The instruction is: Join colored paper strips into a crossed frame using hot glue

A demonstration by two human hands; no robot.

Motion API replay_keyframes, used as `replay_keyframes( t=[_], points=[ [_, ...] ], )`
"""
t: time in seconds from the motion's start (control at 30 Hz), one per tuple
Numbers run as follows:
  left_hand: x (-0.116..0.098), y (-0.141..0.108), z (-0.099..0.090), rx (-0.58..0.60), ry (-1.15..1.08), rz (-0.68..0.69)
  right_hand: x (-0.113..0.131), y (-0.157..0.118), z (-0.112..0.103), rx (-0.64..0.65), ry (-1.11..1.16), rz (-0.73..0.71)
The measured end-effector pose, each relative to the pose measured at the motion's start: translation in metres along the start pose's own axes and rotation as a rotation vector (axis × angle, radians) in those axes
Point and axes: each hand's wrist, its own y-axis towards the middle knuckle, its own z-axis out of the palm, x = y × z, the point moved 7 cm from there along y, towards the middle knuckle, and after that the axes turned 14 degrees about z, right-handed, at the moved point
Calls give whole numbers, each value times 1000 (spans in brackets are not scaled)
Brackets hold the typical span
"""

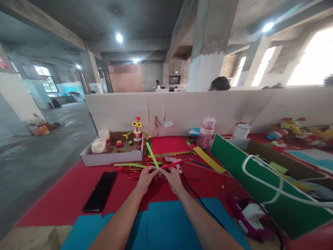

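Note:
My left hand [147, 177] and my right hand [172, 177] meet fingertip to fingertip above the red tabletop [135, 194]. A bright green paper strip [152, 155] slants up and away from the left fingers, which pinch its near end. From the right fingers a red strip [177, 163] points to the right. The strips come together at the fingertips; whether they are joined there is hidden. Just behind the right hand lies what looks like a pale pink glue gun [179, 168] with a black cord. More green strips [137, 165] lie beyond the left hand.
A black phone [100, 191] lies left. Blue sheets [171, 222] cover the near edge. Behind stand an open box [111, 159] with a yellow-eyed figure [137, 133], red sheets [169, 144] and a pink bottle [206, 133]. To the right are a green-sided box [249, 177] and a purple power strip [246, 218].

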Motion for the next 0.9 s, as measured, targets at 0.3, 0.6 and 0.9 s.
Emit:
replay_keyframes(
  t=[0.3,0.6,0.9],
  points=[
    [3,-2,-2,-33,-25,-37,13,-4,-1,-55,-229,-132],
    [-7,0,-11,-94,97,43,16,-4,-7,-22,96,-89],
    [-2,-3,-5,-62,-13,-40,-7,5,-1,147,290,122]
  ],
)
